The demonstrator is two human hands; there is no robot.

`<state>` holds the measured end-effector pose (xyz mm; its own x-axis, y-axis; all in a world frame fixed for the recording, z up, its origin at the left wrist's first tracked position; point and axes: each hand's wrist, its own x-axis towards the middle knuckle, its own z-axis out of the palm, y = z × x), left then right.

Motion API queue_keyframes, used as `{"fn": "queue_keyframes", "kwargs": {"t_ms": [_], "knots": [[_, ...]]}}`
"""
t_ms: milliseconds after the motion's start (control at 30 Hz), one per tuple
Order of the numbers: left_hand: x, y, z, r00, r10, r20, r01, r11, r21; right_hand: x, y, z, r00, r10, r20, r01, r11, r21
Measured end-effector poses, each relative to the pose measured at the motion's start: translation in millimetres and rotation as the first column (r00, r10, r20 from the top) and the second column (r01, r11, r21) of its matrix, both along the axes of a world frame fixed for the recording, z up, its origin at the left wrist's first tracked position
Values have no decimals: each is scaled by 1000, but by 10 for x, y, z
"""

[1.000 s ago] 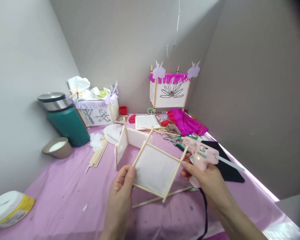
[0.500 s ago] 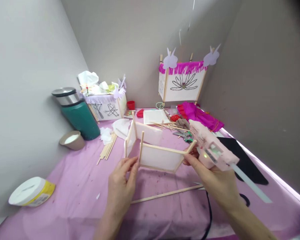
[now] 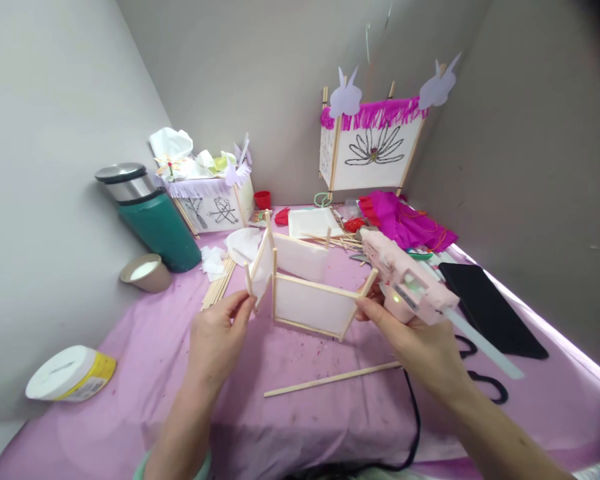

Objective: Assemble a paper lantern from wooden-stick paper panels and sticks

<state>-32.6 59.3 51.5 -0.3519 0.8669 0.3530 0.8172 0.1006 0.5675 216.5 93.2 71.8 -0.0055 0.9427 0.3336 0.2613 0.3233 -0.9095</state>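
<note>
A small frame of wooden sticks with white paper panels stands before me. My left hand [image 3: 225, 328] pinches the near post of its left side panel [image 3: 264, 268]. The front panel [image 3: 314, 305] has its right-hand post between the thumb and fingers of my right hand [image 3: 407, 333]. That same hand also holds a pink hot glue gun [image 3: 411, 279], nozzle pointing away, a glue stick jutting from its rear; its handle is mostly hidden. A gap shows between the front panel's left post and the left panel's near post. The back panel [image 3: 300, 257] joins the left panel.
A loose stick [image 3: 330, 381] lies in front; black scissors [image 3: 490, 387] and a black tablet [image 3: 490, 307] are at right. Left are a green flask [image 3: 157, 227], a cup [image 3: 147, 275] and a tub [image 3: 73, 375]. Finished lanterns [image 3: 375, 153] stand behind. A black cord [image 3: 416, 420] trails down.
My left hand has moved left from the front panel's left post to the left panel's near post. The front panel and glue gun have shifted slightly left in view.
</note>
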Motion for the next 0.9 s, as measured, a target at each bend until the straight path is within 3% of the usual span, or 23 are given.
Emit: {"fn": "queue_keyframes", "kwargs": {"t_ms": [267,400,600,900], "knots": [[73,28,-24,995,-10,101,7,1000,22,-55,64,73,999,40,31,-40,999,16],[69,33,-40,993,-12,115,9,1000,23,-95,116,35,1000,22,10,-22,1000,-2],[49,32,-63,991,-35,130,30,999,39,-144,185,-60,994,104,-41,-104,995,-5],[39,25,-66,987,-55,153,51,998,33,-170,226,-110,994,-4,105,-2,998,59]]}}
